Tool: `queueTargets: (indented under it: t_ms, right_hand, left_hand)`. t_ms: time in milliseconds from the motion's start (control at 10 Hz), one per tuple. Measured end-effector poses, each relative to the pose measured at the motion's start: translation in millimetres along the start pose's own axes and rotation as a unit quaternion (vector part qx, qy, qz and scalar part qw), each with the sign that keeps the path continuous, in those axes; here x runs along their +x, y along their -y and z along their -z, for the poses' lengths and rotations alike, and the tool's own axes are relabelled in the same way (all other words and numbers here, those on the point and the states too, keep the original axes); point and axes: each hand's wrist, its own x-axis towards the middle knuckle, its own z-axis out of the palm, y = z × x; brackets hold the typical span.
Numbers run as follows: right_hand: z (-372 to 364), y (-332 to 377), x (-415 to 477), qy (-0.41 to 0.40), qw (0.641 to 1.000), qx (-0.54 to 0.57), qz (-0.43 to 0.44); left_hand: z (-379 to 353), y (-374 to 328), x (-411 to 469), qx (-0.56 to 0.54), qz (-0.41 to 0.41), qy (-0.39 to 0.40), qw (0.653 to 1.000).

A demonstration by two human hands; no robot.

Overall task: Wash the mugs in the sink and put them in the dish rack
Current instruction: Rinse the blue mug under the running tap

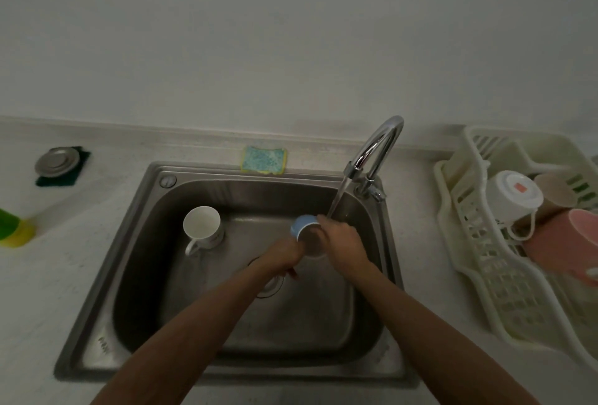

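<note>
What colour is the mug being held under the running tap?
Light blue on the outside. The mug shows best in the head view, the only one here.

Dish rack (479, 243) right of sink (129, 243), sponge (263, 160) behind.

Blue mug (303, 224) on its side above the sink (136, 275) floor; white mug (202, 226) upright at left

Five mugs (202, 226) (302, 223) (511, 192) (555, 192) (556, 243), one sink (106, 275), one rack (504, 275)
</note>
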Motion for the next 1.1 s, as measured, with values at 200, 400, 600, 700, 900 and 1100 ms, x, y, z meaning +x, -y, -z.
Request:
queueTargets:
  t_ms: [200, 400, 600, 700, 900, 1100]
  right_hand:
    - [-9.8, -8.4, -19.4, 0.024, 0.855, 0.479, -0.197]
    - [-8.6, -33.5, -20.6, 0.083, 0.709, 0.619, -0.328]
    - [3.6, -33.6, -20.9, 0.134, 0.637, 0.706, -0.280]
    - [8.4, -29.3, -18.5, 0.120, 0.682, 0.675, -0.254]
    - [8.2, -29.4, -18.8, 0.018, 0.833, 0.495, -0.247]
    - [5.1, -20.8, -20.7, 0.174, 0.854, 0.234, -0.430]
  left_hand:
    - [1.4, 10.4, 5.3, -0.135, 0.008, 0.043, 0.990]
    - [-0.9, 15.8, 6.8, -0.250, -0.024, 0.154, 0.956]
    - [3.3, 12.7, 12.0, -0.264, -0.035, 0.219, 0.939]
    - [0.2, 12.7, 11.8, -0.232, -0.032, 0.184, 0.955]
    - [-10.0, 11.7, 16.7, -0.329, -0.069, -0.004, 0.942]
    - [-17.7, 2.6, 8.2, -0.501, -0.091, 0.091, 0.856]
